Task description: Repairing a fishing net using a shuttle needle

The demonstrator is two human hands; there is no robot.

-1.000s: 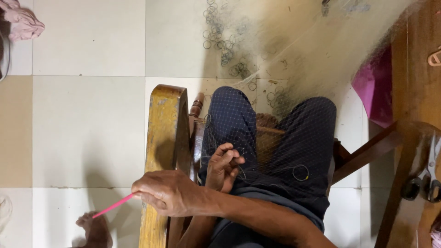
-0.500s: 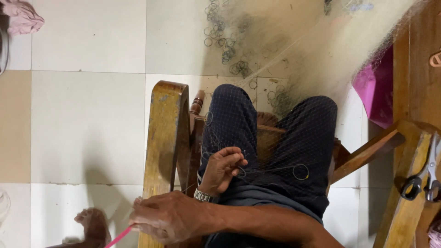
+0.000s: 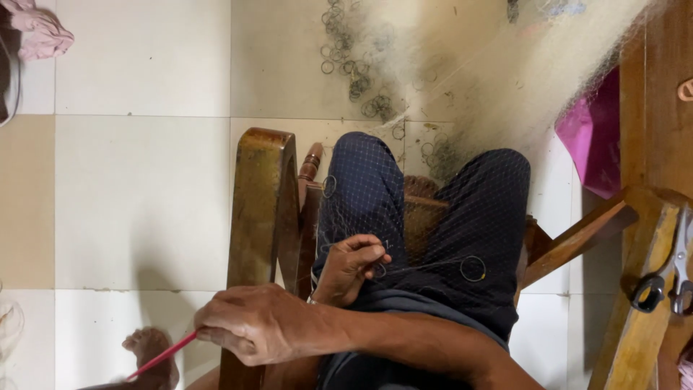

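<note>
Nearest the camera, the right hand (image 3: 253,321) crosses over the body, fingers closed around a thin red netting needle (image 3: 160,357) that points down-left above a bare foot (image 3: 150,348). Just beyond, the left hand (image 3: 351,266) rests on the lap, fingers pinched shut on the fine fishing net (image 3: 426,217) draped over both dark trouser legs, beside 1 metal ring (image 3: 473,268). The wooden chair arm (image 3: 261,209) stands left; scissors (image 3: 668,278) hang right. Farther off, the net heaps on the tiled floor (image 3: 137,188) with many rings.

- two hands: left (image 3: 354,267), right (image 3: 253,325)
- one red needle (image 3: 160,357)
- one net (image 3: 505,79)
- one pair of scissors (image 3: 668,278)
- one chair (image 3: 261,209)
- many rings (image 3: 361,87) on the floor
</note>
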